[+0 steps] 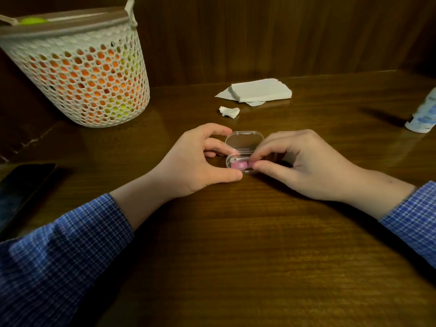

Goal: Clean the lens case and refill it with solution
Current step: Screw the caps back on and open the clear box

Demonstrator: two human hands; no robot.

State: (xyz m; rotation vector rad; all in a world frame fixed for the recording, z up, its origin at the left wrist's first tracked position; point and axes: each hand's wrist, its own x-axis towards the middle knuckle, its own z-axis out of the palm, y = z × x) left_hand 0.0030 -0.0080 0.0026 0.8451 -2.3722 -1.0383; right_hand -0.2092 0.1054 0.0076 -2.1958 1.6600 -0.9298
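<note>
- Clear plastic box (244, 140) sits on the wooden surface (236, 232) between both hands, its lid swung up and back.
- Pink lens case (238, 164) lies in the box's lower half, beside a small white item too blurred to name.
- Left hand (195, 159) cups the box's left side: thumb against the near front corner, index finger curled to the lid's left edge. It steadies the box more than it clamps it.
- Right hand (304, 161) has thumb and fingertips pinched together on the right end of the lens case.
- Both forearms rest on the surface, in blue checked sleeves (61, 251).
- Stack of white tissues (259, 90) lies beyond the box, with a crumpled tissue (229, 111) just in front of it, apart from the hands.
- White mesh basket (87, 69) stands at the far left, orange and yellow-green shapes showing through its holes.
- Solution bottle (424, 114), white with a blue label, is at the right edge, partly cut off, well apart from the box.
- Dark phone (21, 190) lies flat at the left edge, near the left sleeve.
</note>
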